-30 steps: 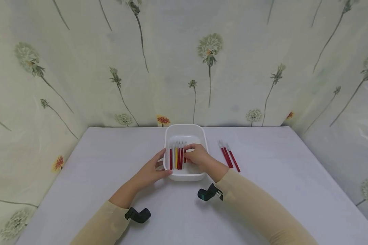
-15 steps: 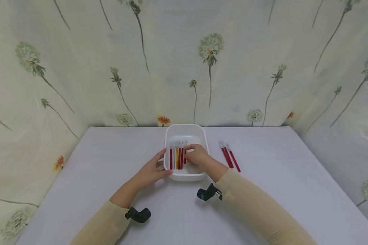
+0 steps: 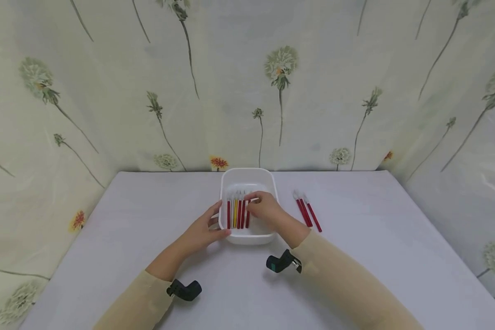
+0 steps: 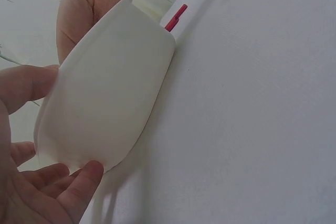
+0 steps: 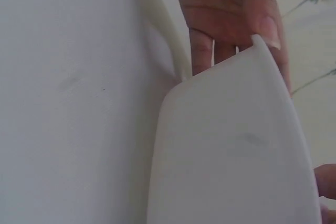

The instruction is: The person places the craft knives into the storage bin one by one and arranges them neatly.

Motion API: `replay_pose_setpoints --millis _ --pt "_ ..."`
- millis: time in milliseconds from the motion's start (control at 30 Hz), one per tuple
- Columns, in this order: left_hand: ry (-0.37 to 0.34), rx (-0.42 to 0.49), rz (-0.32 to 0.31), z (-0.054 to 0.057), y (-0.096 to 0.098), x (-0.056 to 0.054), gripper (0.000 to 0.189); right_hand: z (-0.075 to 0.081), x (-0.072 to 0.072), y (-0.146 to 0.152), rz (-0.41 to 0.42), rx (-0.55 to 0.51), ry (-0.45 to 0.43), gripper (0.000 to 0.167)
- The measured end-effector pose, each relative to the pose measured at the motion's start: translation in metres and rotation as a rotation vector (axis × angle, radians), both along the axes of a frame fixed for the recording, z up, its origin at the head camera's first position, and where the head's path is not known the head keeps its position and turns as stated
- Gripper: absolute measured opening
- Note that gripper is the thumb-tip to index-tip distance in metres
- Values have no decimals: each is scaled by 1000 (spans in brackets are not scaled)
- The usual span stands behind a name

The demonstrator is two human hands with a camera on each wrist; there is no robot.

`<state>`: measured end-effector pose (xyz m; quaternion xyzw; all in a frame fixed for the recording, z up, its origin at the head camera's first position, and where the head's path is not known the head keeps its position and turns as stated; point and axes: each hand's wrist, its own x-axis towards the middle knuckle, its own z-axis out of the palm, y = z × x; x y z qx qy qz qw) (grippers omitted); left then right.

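Observation:
In the head view a white plastic tray (image 3: pixel 253 239) sits on the table. My left hand (image 3: pixel 200 236) holds its near left corner, thumb at the front rim and fingers along the side wall. Inside the tray, several slim pen-like sticks (image 3: pixel 239 214) with whitish clear ends lie side by side, mostly red, one yellow. My right hand (image 3: pixel 266 210) reaches over the right rim and pinches a red pen-like stick (image 3: pixel 248 221) at the row's right end; the fingers cover its upper part. In both wrist views the tray wall (image 4: pixel 110 82) (image 5: pixel 231 150) hides the inside.
To the right of the tray lie 3 more red sticks (image 3: pixel 304 213) with clear ends on the pale tablecloth (image 3: pixel 354 256). A flower-printed cloth (image 3: pixel 313 91) rises behind the table and at both sides. A black camera sits on each wrist.
The pinched red stick has come down toward the tray's near side, with more of its lower length showing. My right hand has barely moved; my left hand stays on the tray.

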<state>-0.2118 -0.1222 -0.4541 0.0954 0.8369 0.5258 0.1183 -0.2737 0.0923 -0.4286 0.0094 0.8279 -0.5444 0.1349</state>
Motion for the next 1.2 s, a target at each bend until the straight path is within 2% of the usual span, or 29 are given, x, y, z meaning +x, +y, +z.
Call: replay_pose_setpoints --millis 133,300,567,800,1033,1200 --pt "12 13 -9 0 0 -2 93 11 3 8 23 0 5 31" --pt "21 7 -11 0 0 -3 93 25 9 23 52 50 -13 33" --pt "21 -9 2 0 0 -3 95 41 14 51 181 88 13 37" --pt "8 -7 8 -4 0 -3 96 42 19 73 187 139 56 35" --pt "-4 -10 21 -5 0 -2 96 42 23 98 171 228 21 39" --pt "-1 -15 25 -4 1 -2 96 36 22 121 167 222 44 41"
